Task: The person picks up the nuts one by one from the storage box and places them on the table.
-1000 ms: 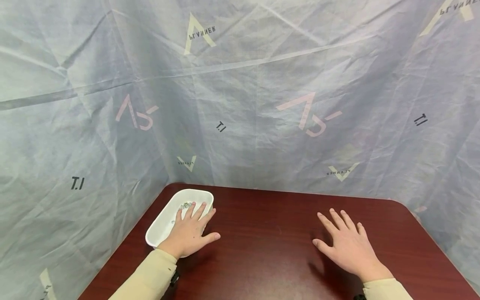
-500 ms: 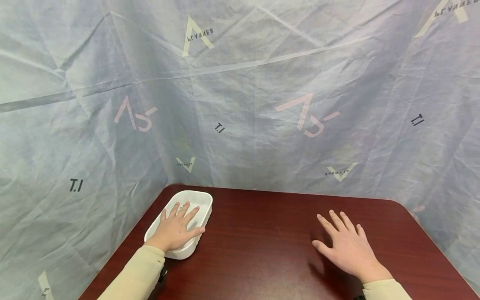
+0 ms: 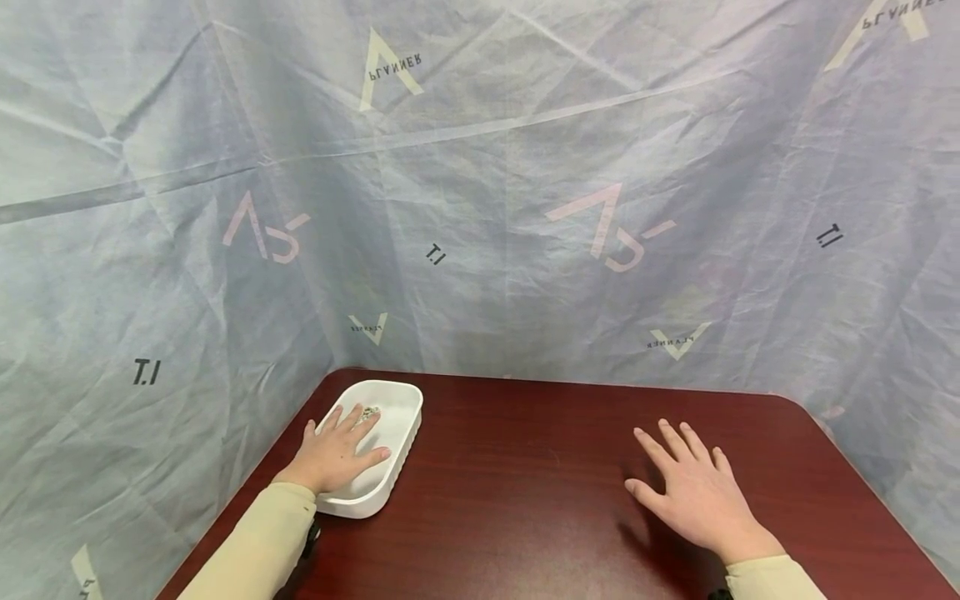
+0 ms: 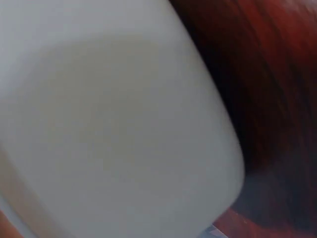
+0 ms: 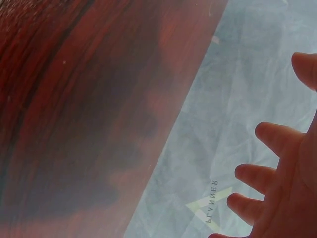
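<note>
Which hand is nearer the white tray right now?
Left. The left hand is spread over the white tray, whether touching it I can't tell; the right hand is apart from it, above the table to the tray's right.

10 fingers (image 3: 675, 442) | 1 white container (image 3: 352, 507) | small pieces (image 3: 370, 412) uncountable | 1 table (image 3: 517, 475) | 2 sleeves (image 3: 251, 537)

Before me stood a glossy, dark red-brown table (image 3: 517, 475) with rounded far corners, and a white, round-cornered tray (image 3: 397, 422) sat near its left edge.
</note>
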`<state>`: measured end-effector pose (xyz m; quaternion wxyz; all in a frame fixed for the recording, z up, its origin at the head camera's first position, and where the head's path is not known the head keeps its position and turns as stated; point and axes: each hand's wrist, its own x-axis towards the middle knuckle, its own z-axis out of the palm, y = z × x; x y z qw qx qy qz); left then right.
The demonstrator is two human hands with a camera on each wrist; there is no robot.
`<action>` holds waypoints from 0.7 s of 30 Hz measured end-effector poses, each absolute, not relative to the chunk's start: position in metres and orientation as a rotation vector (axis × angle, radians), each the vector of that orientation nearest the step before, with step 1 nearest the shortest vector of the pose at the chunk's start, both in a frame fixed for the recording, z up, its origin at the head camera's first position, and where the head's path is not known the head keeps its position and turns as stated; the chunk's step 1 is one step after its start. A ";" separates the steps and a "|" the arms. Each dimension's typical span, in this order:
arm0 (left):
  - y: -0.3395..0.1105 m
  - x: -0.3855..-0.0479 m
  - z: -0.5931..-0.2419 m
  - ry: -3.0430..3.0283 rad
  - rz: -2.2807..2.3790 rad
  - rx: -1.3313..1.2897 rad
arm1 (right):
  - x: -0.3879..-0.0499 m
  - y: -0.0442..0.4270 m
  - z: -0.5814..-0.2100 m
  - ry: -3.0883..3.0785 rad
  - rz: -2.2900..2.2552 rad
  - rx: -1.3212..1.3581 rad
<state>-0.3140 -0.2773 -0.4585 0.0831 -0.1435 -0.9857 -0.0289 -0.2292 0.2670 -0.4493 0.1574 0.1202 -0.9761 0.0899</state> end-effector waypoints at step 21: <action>-0.293 -0.327 -0.462 -2.947 -0.131 -0.524 | -0.231 0.267 -0.451 -2.794 0.237 0.349</action>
